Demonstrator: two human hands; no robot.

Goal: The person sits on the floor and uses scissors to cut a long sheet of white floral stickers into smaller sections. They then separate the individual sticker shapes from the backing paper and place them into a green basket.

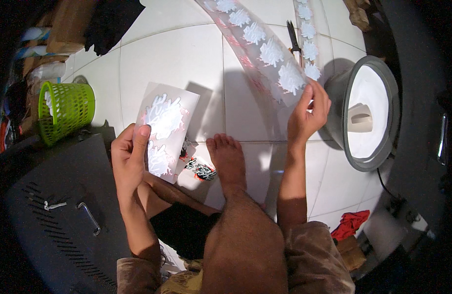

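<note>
My left hand (130, 159) pinches a cut piece of translucent film (186, 110) printed with white lettering shapes edged in pink, the thumb lying on top. On the right, my right hand (309, 110) is closed on the lower end of a long film strip (258, 51) with a row of similar white prints, which runs up and away to the far edge. Beside it lies a second narrow strip (308, 30). Dark-handled scissors (293, 36) rest on the floor, partly hidden by the strip. Printed pieces in black, white and red (204, 171) lie near my foot.
A grey tub with a white inside (351, 142) stands at the right, a beige piece in it. At the left are a green basket (66, 115) and a dark grey cabinet panel with a handle (88, 220). A red cloth (351, 224) lies at the lower right.
</note>
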